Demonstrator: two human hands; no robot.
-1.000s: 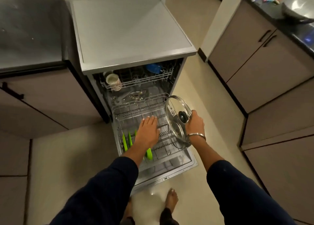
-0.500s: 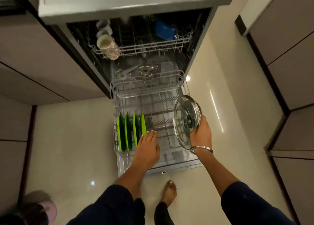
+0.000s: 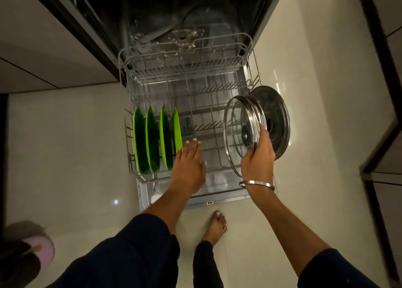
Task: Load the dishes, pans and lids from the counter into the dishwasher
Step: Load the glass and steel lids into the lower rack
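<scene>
Head view: right hand (image 3: 257,157) grips glass lid (image 3: 238,135) on edge over lower rack (image 3: 185,70) right side — left hand (image 3: 188,163) flat, released, beside green plates (image 3: 156,137).

Pale tiled floor (image 3: 69,148), pink round object (image 3: 43,247) (blurred), cabinet fronts (image 3: 39,48)
</scene>
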